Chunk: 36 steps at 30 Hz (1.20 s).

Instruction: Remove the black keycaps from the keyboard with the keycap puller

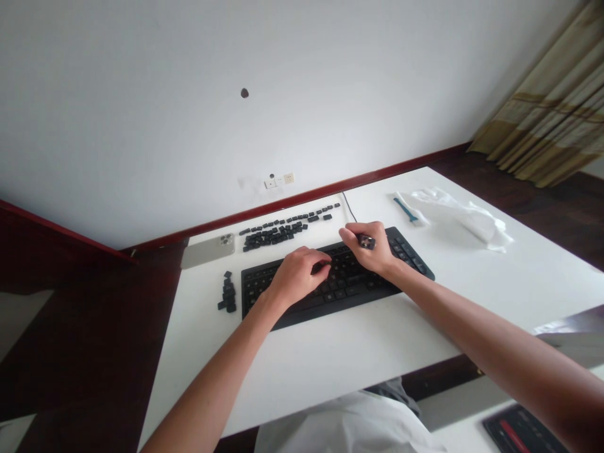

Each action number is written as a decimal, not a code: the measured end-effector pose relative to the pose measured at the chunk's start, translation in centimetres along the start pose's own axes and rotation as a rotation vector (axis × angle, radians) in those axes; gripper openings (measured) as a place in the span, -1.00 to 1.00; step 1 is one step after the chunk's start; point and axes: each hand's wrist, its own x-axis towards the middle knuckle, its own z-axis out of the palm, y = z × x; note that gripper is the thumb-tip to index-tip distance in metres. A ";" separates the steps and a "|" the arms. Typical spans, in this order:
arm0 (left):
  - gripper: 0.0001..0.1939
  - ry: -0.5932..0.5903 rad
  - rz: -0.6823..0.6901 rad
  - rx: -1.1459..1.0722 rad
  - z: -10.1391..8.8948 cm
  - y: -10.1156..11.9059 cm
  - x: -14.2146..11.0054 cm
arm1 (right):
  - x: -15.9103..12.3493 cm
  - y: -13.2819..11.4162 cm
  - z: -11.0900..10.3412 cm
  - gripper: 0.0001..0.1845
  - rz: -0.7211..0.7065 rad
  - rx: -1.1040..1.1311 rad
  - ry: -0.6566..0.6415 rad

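Observation:
A black keyboard (346, 291) lies at a slant on the white table, with some of its keycaps off. My left hand (301, 274) is over its middle, thumb and fingertips pinched together; whatever they hold, if anything, I cannot make out. Gripped in the fist of my right hand (369, 246), above the keyboard's upper part, is a tool with a dark handle (367, 241); its working end is hidden. Loose black keycaps (271, 237) lie in rows behind the keyboard. A smaller group of keycaps (228, 296) sits to its left.
A phone (208, 250) lies at the table's back left corner. On the right are a blue tool (406, 209) and a crumpled white plastic bag (472, 217). A cable (348, 206) runs off the back edge. The wall stands behind the white table (330, 371).

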 end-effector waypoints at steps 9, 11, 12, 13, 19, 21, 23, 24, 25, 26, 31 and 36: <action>-0.84 0.059 -0.023 0.105 -0.1 -2.2 -0.1 | 0.0 -0.1 -0.1 -0.49 0.006 -0.008 -0.029; -0.83 0.082 -0.050 0.101 0.0 -2.3 -0.1 | 0.1 -0.1 -0.2 -0.50 0.007 -0.008 -0.046; -0.82 0.095 -0.065 0.091 0.0 -2.2 -0.1 | 0.1 -0.1 -0.2 -0.50 0.007 -0.007 -0.055; -0.81 0.105 -0.078 0.072 -0.1 -2.2 -0.1 | 0.2 -0.1 -0.2 -0.50 0.007 -0.004 -0.063; -0.82 0.044 0.001 -0.080 -0.9 -1.9 0.0 | 0.2 -0.3 -0.2 -0.49 0.025 -0.001 -0.075; -0.82 0.001 0.043 -0.064 -0.9 -1.8 -0.1 | 0.2 -0.4 -0.2 -0.49 0.029 -0.005 -0.075; -0.83 -0.028 0.054 -0.029 -0.8 -1.8 -0.1 | 0.3 -0.4 -0.2 -0.49 0.030 -0.009 -0.076; -0.84 -0.035 0.052 -0.014 -0.8 -1.8 -0.1 | 0.3 -0.5 -0.2 -0.49 0.030 -0.009 -0.079; -0.84 -0.039 0.048 -0.002 -0.8 -1.8 -0.1 | 0.3 -0.5 -0.2 -0.49 0.031 -0.008 -0.081; -0.84 -0.038 0.043 0.004 -0.7 -1.8 -0.1 | 0.3 -0.5 -0.2 -0.49 0.032 -0.007 -0.084; -0.92 0.009 -0.004 0.009 -0.7 -1.9 -0.1 | 0.3 -0.4 -0.3 -0.50 0.019 -0.007 -0.091; -0.96 0.138 -0.075 0.096 -1.8 -2.6 0.1 | 0.3 -0.3 -0.3 -0.51 0.012 -0.010 -0.101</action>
